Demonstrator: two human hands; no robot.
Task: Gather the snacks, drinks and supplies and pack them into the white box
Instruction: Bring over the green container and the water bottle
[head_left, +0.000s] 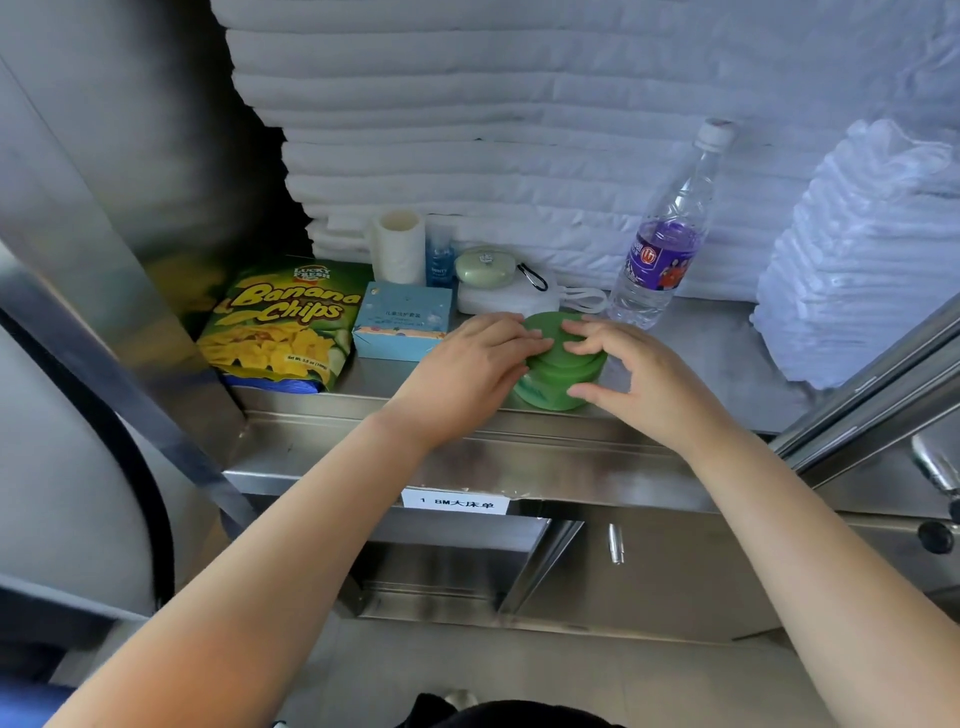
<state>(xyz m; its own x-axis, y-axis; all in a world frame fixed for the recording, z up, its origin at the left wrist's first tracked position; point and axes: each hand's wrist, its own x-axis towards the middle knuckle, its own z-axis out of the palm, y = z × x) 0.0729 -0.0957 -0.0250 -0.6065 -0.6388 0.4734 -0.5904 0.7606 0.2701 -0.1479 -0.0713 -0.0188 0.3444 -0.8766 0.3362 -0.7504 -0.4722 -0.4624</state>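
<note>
Two hands meet at the front edge of the steel shelf (701, 353), where bare metal runs right toward a plastic-wrapped bundle of white cloth (857, 249). The left hand (467, 364) and right hand (639, 379) clasp a green collapsible container (558, 371) between them, fingers over its top, thumbs at its sides. Just behind it stand a water bottle (665, 244), a white pouch (509, 299) and a green oval case (485, 265). Toward the left edge lie a light blue box (400, 322) and a Banana Chips bag (280, 322). Folded white linens (519, 104) are stacked along the back.
</note>
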